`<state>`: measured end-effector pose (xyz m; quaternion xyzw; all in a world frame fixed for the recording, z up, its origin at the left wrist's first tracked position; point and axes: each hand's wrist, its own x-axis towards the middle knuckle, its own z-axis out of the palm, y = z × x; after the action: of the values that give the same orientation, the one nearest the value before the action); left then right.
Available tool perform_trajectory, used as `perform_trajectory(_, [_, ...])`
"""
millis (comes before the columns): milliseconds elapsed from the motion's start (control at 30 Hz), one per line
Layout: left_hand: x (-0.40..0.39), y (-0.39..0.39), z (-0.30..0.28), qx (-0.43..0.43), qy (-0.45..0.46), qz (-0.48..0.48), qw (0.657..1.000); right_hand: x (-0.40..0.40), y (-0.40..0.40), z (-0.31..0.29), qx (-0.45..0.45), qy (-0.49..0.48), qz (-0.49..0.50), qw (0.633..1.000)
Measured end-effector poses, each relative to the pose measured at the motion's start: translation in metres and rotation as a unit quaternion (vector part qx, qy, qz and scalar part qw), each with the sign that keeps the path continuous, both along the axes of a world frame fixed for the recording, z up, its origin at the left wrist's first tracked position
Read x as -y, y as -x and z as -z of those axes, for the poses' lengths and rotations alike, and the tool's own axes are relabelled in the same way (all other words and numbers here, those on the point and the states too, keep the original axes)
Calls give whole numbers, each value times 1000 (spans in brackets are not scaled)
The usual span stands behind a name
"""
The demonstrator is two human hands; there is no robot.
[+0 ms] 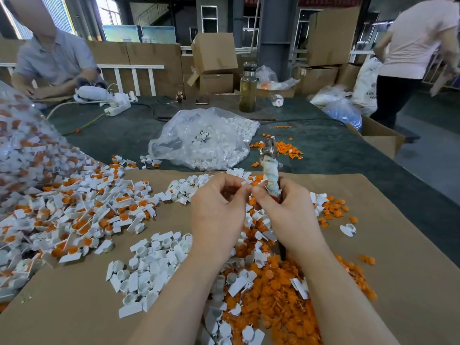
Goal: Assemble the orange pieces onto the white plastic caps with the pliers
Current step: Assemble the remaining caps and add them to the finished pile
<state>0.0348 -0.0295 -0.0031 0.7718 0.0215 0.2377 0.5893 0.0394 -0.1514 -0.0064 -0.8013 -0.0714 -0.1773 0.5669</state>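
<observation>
My left hand (219, 207) pinches a small white plastic cap (246, 182) between thumb and fingertips above the cardboard. My right hand (286, 210) grips the cloth-wrapped pliers (271, 168), which stand upright with their metal jaws pointing away from me; its thumb touches the cap too. Loose orange pieces (278, 290) lie heaped under my right forearm. Bare white caps (154, 265) lie in a pile to the left of my left arm. Caps with orange pieces fitted (82, 217) are spread at the far left.
A brown cardboard sheet (398, 270) covers the near table. A clear bag of white caps (204, 140) lies beyond it, with a glass bottle (248, 88) behind. A seated person (54, 61) works at the far left; another person (410, 58) stands at the right. An open box (380, 138) sits at the right edge.
</observation>
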Motion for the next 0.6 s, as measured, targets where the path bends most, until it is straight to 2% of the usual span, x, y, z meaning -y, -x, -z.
perform_trajectory(133, [-7, -3, -3, -13, 94, 19, 995, 12, 3, -3, -71, 6, -96, 993])
perform_trajectory(267, [-17, -5, -8, -10, 206, 68, 976, 20, 5, -5, -120, 67, -157, 978])
perform_trajectory(367, [-21, -7, -7, -8, 220, 89, 971, 19, 6, -6, -132, 99, -196, 967])
perform_trajectory(600, [-27, -8, -6, -10, 228, 108, 968, 16, 8, -4, -146, 95, -225, 959])
